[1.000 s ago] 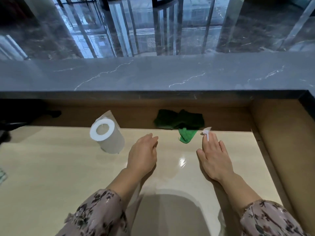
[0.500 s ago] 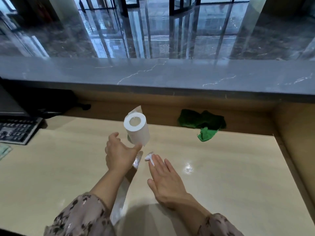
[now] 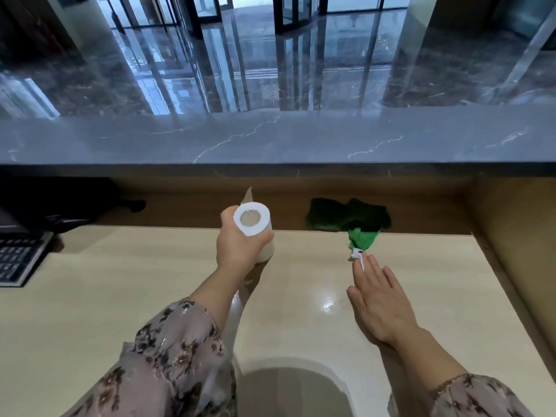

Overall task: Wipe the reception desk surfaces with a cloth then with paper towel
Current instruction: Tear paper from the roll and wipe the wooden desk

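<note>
My left hand [image 3: 237,245] is wrapped around a white paper towel roll [image 3: 254,224] standing upright on the pale wooden desk [image 3: 150,296]. My right hand [image 3: 377,299] lies flat on the desk with fingers spread, pressing a small scrap of white paper [image 3: 356,254] under its fingertips. A green cloth [image 3: 349,219] lies crumpled against the back wall of the desk, its light corner touching the scrap.
A grey marble counter ledge [image 3: 270,139] runs above the desk's back. A black keyboard [image 3: 18,260] and dark equipment sit at the far left. A wooden side panel [image 3: 517,251] closes the desk on the right.
My left hand has closed around the roll, which it was only reaching for. My right hand slid the paper scrap rightward and forward to the green cloth's corner.
</note>
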### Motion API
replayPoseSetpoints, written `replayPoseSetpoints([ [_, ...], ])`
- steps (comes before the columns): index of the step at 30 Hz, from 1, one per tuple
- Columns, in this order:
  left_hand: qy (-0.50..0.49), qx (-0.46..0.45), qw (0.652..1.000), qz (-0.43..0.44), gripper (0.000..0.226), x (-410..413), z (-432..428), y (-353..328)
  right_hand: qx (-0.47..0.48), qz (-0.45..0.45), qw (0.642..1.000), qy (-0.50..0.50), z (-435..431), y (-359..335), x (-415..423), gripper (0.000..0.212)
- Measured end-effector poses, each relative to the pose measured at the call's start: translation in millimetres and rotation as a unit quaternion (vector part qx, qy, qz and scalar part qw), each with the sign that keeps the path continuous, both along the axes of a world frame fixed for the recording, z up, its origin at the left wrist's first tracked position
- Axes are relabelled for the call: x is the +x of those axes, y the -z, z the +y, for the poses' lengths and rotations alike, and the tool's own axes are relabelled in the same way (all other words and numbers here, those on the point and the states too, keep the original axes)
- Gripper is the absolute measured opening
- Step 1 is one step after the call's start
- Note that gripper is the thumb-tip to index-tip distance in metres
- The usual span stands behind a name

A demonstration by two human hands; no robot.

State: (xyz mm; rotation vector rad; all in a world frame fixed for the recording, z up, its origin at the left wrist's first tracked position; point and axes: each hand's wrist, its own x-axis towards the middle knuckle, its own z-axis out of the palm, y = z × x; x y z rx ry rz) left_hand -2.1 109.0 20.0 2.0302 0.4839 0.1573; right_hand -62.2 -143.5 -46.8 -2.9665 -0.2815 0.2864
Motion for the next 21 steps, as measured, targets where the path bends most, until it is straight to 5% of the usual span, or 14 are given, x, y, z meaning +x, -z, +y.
replayPoseSetpoints([
  [8,0.055,0.034,0.997,0.051,0.069,43,-38,3,0.030,0.021,0.999,0.006,19,2,-5,0.097],
  [16,0.108,-0.007,0.991,0.082,0.076,47,-27,0,0.072,0.021,0.995,-0.064,66,11,9,0.070],
  [21,0.019,-0.070,0.996,0.049,0.099,12,27,5,0.064,0.035,0.987,-0.140,113,7,18,0.073],
])
